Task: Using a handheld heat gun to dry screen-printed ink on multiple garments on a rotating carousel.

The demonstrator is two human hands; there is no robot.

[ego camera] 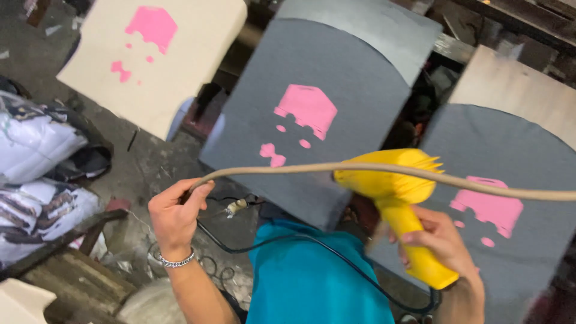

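Right hand [441, 243] wrapped tight around the grip of a yellow heat gun [399, 201], nozzle end aimed at the grey fabric panel [312, 138] with its pink print [305, 108]. Left hand [174, 216] closed on a tan hose [360, 171], pinched near its end and held up across the view. Probably light and rigid, that gun (plastic shell, by the look of it), best held by the handle, well clear of the hot muzzle. Hose likely stiff-ish yet bendable, prone to springing back if let slip. Black cord [318, 249] trailing from the gun's base over the teal shirt [312, 282], apt to snag. Another grey panel [510, 180] to the right, a cream panel [156, 60] up left, both printed pink.
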